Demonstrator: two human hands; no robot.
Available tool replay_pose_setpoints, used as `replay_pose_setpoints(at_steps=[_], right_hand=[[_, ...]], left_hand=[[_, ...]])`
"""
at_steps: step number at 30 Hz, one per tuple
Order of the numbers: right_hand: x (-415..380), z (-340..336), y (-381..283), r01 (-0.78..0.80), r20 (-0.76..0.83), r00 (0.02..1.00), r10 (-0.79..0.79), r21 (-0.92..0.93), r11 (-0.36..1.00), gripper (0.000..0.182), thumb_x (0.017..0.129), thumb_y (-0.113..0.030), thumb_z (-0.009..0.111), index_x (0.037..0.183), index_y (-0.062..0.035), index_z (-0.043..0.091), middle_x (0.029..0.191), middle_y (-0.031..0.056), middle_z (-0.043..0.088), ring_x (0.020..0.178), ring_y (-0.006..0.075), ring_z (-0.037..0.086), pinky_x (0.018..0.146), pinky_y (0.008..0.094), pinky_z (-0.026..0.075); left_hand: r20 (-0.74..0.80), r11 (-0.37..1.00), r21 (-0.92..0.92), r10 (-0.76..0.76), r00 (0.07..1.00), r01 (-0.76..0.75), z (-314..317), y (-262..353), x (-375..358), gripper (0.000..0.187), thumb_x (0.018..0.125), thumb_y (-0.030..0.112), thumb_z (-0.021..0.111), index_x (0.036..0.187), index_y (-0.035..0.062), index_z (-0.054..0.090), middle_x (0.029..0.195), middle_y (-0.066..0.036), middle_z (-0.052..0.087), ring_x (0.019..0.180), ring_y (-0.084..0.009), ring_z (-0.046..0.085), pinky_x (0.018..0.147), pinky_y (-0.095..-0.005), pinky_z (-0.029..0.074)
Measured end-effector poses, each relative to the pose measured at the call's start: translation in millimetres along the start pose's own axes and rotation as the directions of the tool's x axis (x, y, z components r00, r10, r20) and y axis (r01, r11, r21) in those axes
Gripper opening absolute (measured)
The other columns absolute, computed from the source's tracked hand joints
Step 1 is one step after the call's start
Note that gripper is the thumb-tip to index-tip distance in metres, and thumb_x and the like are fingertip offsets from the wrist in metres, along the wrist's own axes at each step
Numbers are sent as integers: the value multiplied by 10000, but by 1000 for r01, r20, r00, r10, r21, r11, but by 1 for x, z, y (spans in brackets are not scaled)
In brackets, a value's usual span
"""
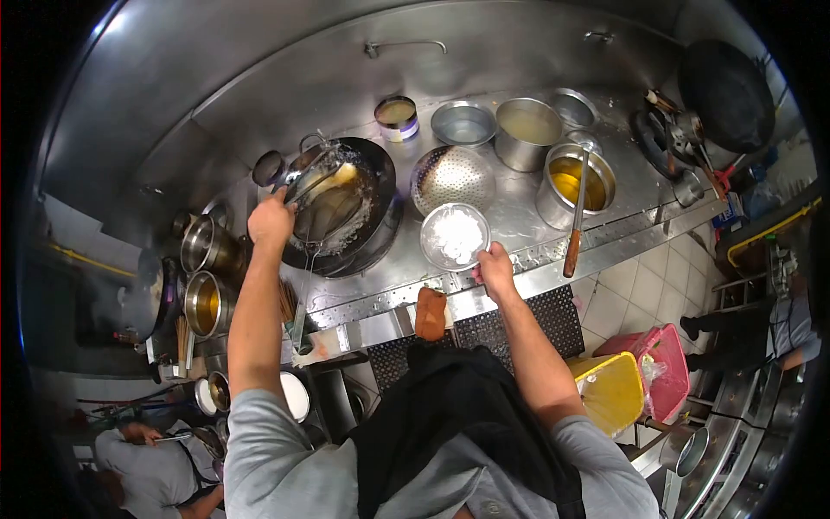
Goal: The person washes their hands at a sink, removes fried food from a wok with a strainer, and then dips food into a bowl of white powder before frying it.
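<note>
My left hand (271,219) is closed around a pair of metal tongs (311,183) that reach over a black wok (385,195). At their tips is a pale yellow piece of food (346,174), in or just above the bubbling oil. A wire skimmer (328,212) lies in the wok, its long handle extending over the near rim. My right hand (495,270) grips the edge of a metal bowl (428,246) holding white powder (457,235). Behind that bowl sits a perforated metal strainer (454,177).
A pot of yellow oil (553,208) stands right, with a wooden-handled tool (572,251) across it. More pots (527,160) and a labelled can (397,130) line the back. An orange-brown cloth (430,313) hangs at the front edge. Other people (156,463) work at lower left and right.
</note>
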State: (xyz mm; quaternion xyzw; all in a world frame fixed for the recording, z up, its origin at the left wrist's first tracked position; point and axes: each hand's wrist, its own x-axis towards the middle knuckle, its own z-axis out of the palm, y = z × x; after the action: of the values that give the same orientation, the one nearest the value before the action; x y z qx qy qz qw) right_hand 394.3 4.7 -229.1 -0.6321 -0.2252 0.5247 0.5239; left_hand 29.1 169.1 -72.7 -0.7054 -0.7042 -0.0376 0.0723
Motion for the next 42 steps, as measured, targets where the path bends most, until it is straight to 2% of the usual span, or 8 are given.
replay_pose_setpoints(at_steps=[4, 6, 9, 14, 16, 27, 31, 42], right_hand=[[5, -1, 0, 45, 39, 998, -42, -69, 997, 82, 857, -59, 471, 913, -11, 506, 655, 64, 538, 459, 124, 516, 384, 260, 417], [11, 1, 2, 81, 52, 996, -75, -119, 990, 106, 858, -71, 485, 930, 0, 517, 669, 68, 544, 464, 131, 527, 395, 273, 428], [4, 4, -12, 86, 73, 994, -76, -146, 986, 103, 858, -78, 491, 921, -1, 518, 676, 67, 549, 472, 134, 540, 408, 279, 437], [13, 5, -8, 145, 114, 987, -115, -299, 943, 111, 864, -89, 488, 925, -3, 522, 702, 73, 567, 490, 135, 557, 423, 279, 448], [13, 6, -7, 173, 123, 982, -141, -320, 932, 114, 867, -93, 485, 927, -4, 524, 710, 75, 572, 496, 134, 560, 427, 277, 451], [20, 13, 5, -50, 117, 992, 50, -1, 999, 115, 870, -87, 475, 955, -25, 520, 698, 45, 553, 493, 109, 525, 420, 246, 432], [25, 28, 1, -73, 154, 986, 67, 32, 997, 113, 866, -86, 475, 957, -31, 514, 693, 37, 545, 498, 104, 523, 418, 241, 426], [53, 100, -22, -64, 182, 982, 54, 49, 997, 93, 854, -75, 489, 921, -12, 501, 672, 56, 550, 490, 119, 541, 405, 260, 440]], left_hand=[[-56, 990, -66, 124, 991, -127, -52, 19, -57, 459, 807, 310, 679, 1230, 159, 587, 1093, -120, 648, 985, -304, 633, 818, -417, 511], [29, 927, -197, 330, 944, -318, -72, 33, -84, 464, 771, 291, 715, 1200, 147, 613, 1082, -120, 657, 963, -291, 640, 812, -394, 513], [206, 892, -245, 430, 879, -379, -87, 62, -111, 509, 737, 302, 745, 1203, 142, 617, 1086, -117, 661, 941, -290, 646, 820, -376, 511], [397, 910, -225, 412, 820, -348, -67, 91, -110, 554, 745, 331, 740, 1237, 119, 596, 1011, -165, 673, 966, -316, 638, 864, -391, 487], [389, 900, -255, 430, 814, -353, -54, 91, -109, 544, 749, 347, 733, 1227, 121, 604, 1047, -165, 663, 990, -323, 628, 879, -395, 482], [393, 881, -212, 474, 788, -424, -63, 99, -101, 418, 786, 308, 707, 1171, 156, 646, 1057, -141, 663, 976, -318, 629, 862, -383, 492], [310, 879, -203, 475, 824, -430, -79, 84, -90, 385, 766, 308, 716, 1128, 187, 672, 990, -137, 677, 924, -316, 641, 837, -398, 504], [209, 911, -377, 261, 942, -169, -117, -4, -33, 425, 789, 232, 731, 1188, 124, 634, 1149, -141, 644, 1070, -269, 621, 945, -329, 452]])
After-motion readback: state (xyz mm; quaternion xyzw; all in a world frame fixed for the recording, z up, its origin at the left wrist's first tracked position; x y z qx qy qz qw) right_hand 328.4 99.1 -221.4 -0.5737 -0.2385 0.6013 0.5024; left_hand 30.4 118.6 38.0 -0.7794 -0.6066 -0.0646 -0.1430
